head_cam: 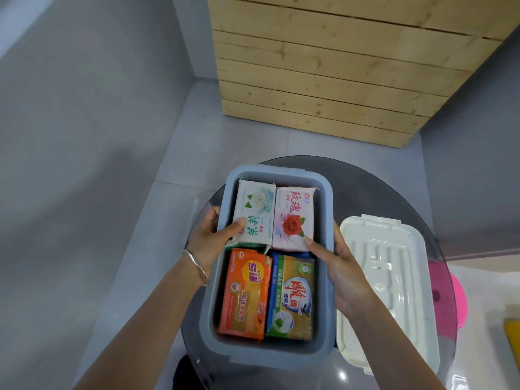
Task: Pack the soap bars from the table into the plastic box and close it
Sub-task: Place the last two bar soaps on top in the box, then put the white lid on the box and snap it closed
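Note:
A grey-blue plastic box (326, 209) stands open on a round dark glass table (374, 187). Inside lie a white jasmine soap pack (257, 204) and a pink rose soap pack (294, 212) at the far end, an orange soap pack (244, 294) and a green-blue soap pack (291, 299) at the near end. My left hand (209, 237) grips the box's left wall, thumb resting on the white pack. My right hand (337, 266) grips the right wall, thumb touching the pink pack. The white lid (394, 280) lies beside the box on the right.
A wooden plank crate (337, 66) stands on the floor beyond the table. A pink object (450, 299) shows under the table's right edge, and something yellow (513, 333) sits at the far right. Grey tiled floor (197, 153) lies to the left.

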The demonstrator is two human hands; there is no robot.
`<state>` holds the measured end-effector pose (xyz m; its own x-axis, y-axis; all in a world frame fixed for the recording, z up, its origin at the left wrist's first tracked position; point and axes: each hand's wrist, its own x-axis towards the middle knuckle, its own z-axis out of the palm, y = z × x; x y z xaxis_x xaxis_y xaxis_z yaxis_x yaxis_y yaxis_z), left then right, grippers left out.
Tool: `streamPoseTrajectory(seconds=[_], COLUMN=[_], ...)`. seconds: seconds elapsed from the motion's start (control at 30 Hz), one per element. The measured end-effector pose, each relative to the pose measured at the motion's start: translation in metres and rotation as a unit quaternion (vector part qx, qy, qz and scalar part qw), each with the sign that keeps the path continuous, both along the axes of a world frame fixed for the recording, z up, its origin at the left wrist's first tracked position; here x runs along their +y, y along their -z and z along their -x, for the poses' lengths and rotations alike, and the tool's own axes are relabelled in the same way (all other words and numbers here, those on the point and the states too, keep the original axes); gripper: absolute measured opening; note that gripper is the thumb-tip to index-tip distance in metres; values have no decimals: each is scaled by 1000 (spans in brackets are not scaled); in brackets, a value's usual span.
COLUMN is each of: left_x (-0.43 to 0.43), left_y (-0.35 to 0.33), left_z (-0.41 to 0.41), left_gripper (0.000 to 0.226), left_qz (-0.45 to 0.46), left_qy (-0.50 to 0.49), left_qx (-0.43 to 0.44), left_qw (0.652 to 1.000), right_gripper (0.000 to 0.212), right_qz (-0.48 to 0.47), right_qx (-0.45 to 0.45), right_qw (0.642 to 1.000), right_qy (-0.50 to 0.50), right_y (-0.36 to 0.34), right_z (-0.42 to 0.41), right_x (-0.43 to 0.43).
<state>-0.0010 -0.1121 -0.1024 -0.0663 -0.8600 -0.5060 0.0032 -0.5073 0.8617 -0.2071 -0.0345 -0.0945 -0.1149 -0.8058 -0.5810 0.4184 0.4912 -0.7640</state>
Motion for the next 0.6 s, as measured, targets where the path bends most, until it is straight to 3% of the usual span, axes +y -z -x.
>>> streamPoseTrajectory(seconds=[0.13, 0.33, 0.4, 0.5, 0.6], left_x=[-1, 3, 7, 20, 44], left_y=[4, -13, -25, -47, -65], left_z=[0, 5, 10, 27, 68], left_gripper=[24, 34, 40, 40, 42], left_qz=[7, 16, 75, 234, 266], left_qy=[11, 14, 1, 3, 50], left_qx=[-5, -91, -143, -250, -215], left_qw=[1000, 996, 987, 940, 938], right_gripper=[50, 45, 39, 35, 40], right_qz=[3, 7, 26, 31, 2], right_qx=[13, 5, 18, 85, 133], right_qw=[1000, 999, 998, 995, 990], right_qy=[-6, -34, -51, -43, -36], right_y=[4, -8, -15, -25, -28], right_z=[2, 8, 15, 42, 89], right_x=[0, 1, 5, 20, 50])
